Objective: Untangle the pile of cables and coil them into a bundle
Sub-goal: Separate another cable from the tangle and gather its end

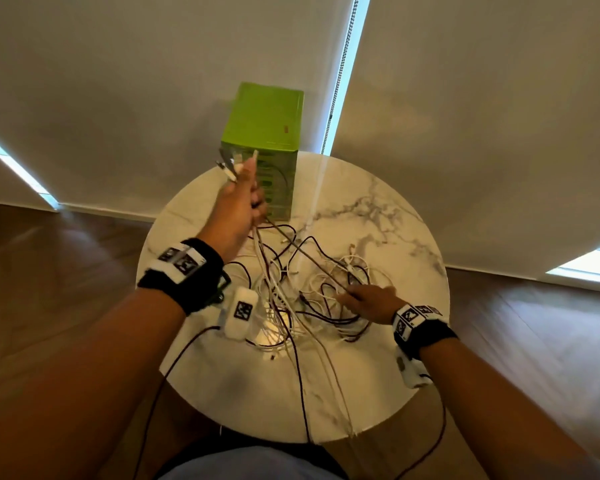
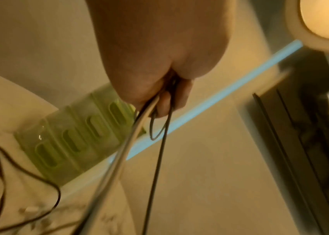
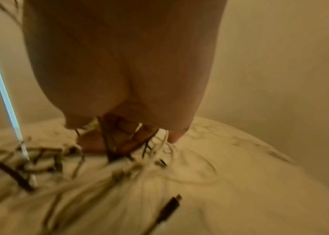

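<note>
While the left hand (image 1: 240,206) is raised in the upper centre of the head view, its fingers are curled round a bunch of white and dark cable strands (image 1: 274,251), their plug ends sticking out above the fist. These strands run taut, down and to the right, into the cable pile (image 1: 312,299) at the frame's centre. At the pile's right edge the right hand (image 1: 368,303) lies low on the tangle; the right wrist view, though blurred, appears to show its fingers (image 3: 127,139) hooked among several strands, so it is probably gripping them. One dark plug (image 3: 171,205) lies loose on the worktop (image 1: 378,386) in the lower part of that view. The worktop is round, white and grey-veined. A green box (image 1: 267,133) stands at its far edge, just behind the raised fist.
</note>
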Tool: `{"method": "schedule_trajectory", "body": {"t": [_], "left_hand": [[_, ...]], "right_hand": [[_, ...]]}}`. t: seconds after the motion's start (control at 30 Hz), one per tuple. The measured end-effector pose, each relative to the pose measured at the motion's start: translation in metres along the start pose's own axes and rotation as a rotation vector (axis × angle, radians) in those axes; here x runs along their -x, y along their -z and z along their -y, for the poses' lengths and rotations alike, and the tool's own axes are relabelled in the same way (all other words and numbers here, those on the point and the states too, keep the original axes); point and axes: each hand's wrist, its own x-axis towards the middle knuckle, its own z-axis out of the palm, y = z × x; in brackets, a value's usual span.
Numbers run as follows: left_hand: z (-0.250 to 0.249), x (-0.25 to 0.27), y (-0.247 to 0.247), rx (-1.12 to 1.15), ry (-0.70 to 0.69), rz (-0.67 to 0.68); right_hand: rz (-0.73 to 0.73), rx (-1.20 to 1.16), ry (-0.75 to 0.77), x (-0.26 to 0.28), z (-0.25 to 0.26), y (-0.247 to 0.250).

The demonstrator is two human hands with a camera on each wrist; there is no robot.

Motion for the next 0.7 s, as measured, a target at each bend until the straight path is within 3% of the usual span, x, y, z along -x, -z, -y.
{"method": "schedule_trajectory", "body": {"t": [0.1,0.2,0.33,0.47,0.5,0.7], "left_hand": [[-0.013,-0.001,0.018,-0.113,-0.078,0.001],[0.004,0.004,0.017,-0.32,-0.153,0.05],[0.028,0.005,0.006,-0.35,-0.178,0.072],[0.02,0.006,-0.016,-0.215,-0.197,0.048],[0.014,0.008,-0.022,-0.169,-0.193,0.054],[0.009,0.015,-0.062,-0.029,-0.17,0.181]], "right_hand": [[-0.125,-0.027,0.036,0.003,-0.011,0.002],[-0.257,-0.259,0.176,0.002,0.01,0.02],[-0.409,-0.426,0.278,0.001,0.038,0.044],[-0.411,-0.08,0.194,0.011,0.041,0.049],[-0.403,-0.084,0.204,0.014,0.037,0.047],[-0.481,-1.087,0.247,0.047,0.022,0.038]]}}
